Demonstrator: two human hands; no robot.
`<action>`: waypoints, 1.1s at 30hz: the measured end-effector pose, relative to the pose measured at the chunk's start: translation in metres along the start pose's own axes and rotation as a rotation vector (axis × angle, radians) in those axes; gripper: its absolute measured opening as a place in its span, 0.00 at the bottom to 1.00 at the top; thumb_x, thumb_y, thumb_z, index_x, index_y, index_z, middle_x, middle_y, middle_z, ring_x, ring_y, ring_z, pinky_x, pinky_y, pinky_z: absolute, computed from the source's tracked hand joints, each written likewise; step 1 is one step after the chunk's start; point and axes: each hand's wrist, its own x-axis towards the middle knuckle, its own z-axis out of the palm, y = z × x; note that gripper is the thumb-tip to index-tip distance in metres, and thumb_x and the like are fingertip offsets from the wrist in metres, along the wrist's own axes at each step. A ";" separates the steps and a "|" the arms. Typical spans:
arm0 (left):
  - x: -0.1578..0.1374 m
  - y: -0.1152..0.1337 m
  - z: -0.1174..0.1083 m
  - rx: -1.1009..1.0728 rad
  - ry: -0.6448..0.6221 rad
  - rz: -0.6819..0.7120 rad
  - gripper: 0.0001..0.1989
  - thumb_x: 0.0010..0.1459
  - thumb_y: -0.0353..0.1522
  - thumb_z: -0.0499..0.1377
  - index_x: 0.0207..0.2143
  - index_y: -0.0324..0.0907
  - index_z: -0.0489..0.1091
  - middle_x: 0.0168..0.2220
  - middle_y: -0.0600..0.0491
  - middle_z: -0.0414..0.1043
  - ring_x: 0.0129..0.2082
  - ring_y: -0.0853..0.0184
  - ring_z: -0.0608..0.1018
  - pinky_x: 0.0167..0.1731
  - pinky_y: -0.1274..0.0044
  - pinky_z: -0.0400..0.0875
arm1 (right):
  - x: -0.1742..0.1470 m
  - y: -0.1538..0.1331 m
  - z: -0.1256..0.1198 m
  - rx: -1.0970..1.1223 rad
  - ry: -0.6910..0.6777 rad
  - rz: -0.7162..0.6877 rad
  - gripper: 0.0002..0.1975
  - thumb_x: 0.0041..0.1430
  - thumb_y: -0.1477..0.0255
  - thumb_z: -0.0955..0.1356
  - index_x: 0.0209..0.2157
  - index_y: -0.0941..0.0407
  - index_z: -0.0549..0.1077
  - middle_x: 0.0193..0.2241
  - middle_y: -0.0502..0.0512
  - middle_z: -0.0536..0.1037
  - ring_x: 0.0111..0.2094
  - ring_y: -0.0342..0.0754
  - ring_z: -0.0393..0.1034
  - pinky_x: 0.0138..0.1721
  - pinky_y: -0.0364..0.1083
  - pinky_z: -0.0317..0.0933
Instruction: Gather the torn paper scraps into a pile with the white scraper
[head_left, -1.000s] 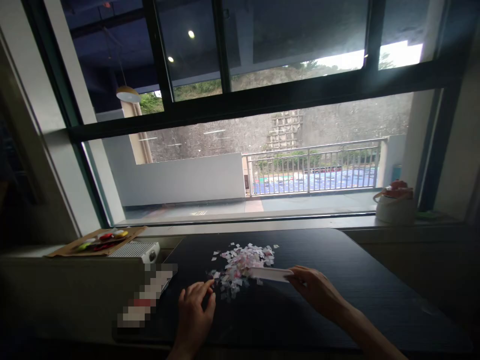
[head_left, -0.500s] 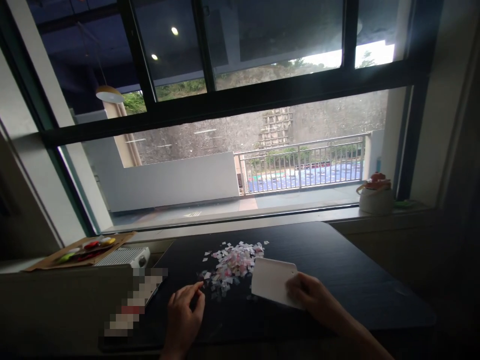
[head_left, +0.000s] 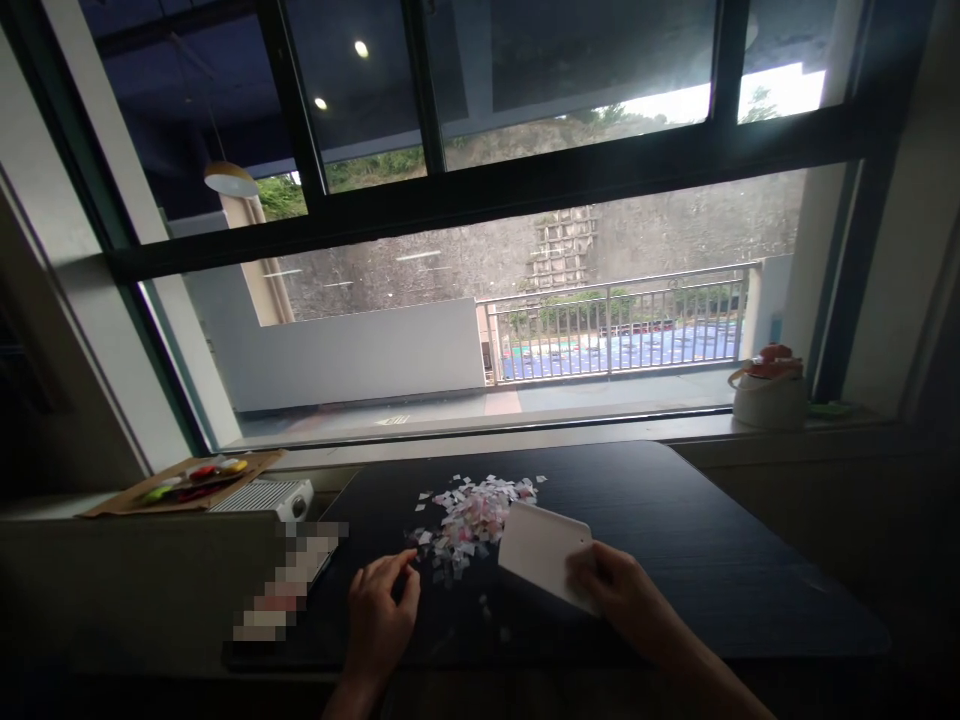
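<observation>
A heap of small white and pinkish paper scraps (head_left: pixel 476 515) lies on the dark table (head_left: pixel 637 520). My right hand (head_left: pixel 611 580) grips the near right edge of a flat white card (head_left: pixel 544 550), which has rounded corners and a small hole. The card is tilted, and its left edge is close to the heap's right side. My left hand (head_left: pixel 384 605) is at the heap's near left, holding nothing, with fingers bent and the thumb apart from them. Its index fingertip is near or touching the outermost scraps. A few blurred scraps show on the table below the card.
Behind the table runs a windowsill bearing a white pot with a red top (head_left: pixel 769 390). On the left, a brown board (head_left: pixel 120 497) with colourful items lies by a white slatted device (head_left: pixel 262 497). A pixelated patch covers something at the table's left edge.
The view has shifted a little, moving the scene to the right. The card is tilted slightly more. Several blurred scraps now show in front of it, nearer to me. Both hands keep their pose.
</observation>
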 end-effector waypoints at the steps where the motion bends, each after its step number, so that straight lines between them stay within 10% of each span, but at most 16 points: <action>1: 0.000 0.001 0.000 -0.003 0.000 -0.003 0.14 0.50 0.38 0.52 0.33 0.46 0.76 0.33 0.50 0.79 0.36 0.59 0.78 0.43 0.62 0.69 | 0.000 0.000 -0.002 -0.002 0.013 0.019 0.12 0.54 0.66 0.62 0.29 0.59 0.73 0.28 0.56 0.78 0.31 0.51 0.71 0.30 0.46 0.62; 20: -0.004 0.010 0.000 -0.013 -0.005 -0.009 0.13 0.52 0.32 0.52 0.35 0.43 0.74 0.34 0.50 0.77 0.39 0.60 0.76 0.46 0.62 0.65 | -0.044 -0.004 0.002 0.175 -0.106 0.083 0.15 0.47 0.62 0.65 0.28 0.59 0.76 0.26 0.55 0.79 0.30 0.52 0.72 0.30 0.45 0.62; 33: -0.004 0.009 0.000 -0.027 -0.021 -0.018 0.13 0.52 0.33 0.51 0.35 0.44 0.74 0.34 0.50 0.77 0.39 0.59 0.76 0.47 0.59 0.64 | -0.015 -0.006 0.006 0.293 -0.214 0.099 0.17 0.48 0.64 0.67 0.34 0.62 0.76 0.32 0.60 0.81 0.36 0.57 0.73 0.36 0.50 0.65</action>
